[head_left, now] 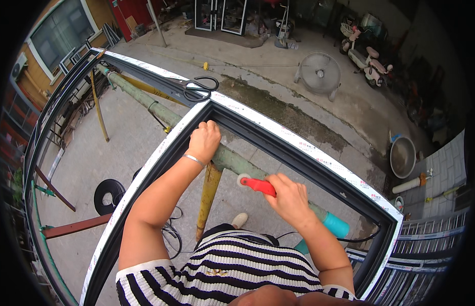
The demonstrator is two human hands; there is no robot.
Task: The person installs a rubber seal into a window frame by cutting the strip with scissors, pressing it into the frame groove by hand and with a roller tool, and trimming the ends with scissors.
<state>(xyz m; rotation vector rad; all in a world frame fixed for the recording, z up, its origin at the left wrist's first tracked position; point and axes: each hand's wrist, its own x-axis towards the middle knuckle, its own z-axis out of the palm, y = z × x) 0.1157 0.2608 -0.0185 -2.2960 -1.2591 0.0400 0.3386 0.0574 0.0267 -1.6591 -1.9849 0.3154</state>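
A large window frame [298, 145] with black inner channels and white film on its faces lies in front of me. My left hand [205, 139] is closed at the inner edge of the frame, close to its far corner. Its fingertips are hidden against the black channel, so what they pinch does not show. My right hand [290, 198] grips the red handle of a small roller [257, 185] with a white wheel. The wheel is inside the frame opening, apart from the channel. Black-handled scissors [201, 88] rest on the frame's far rail.
Green pipe [240, 162] and a yellow leg [209, 196] support the frame. A coil of black strip [109, 197] lies on the floor at left. A black strip [367, 237] loops near the right corner. Beyond stand a fan [319, 73], a pink scooter [367, 61] and a metal basin [403, 157].
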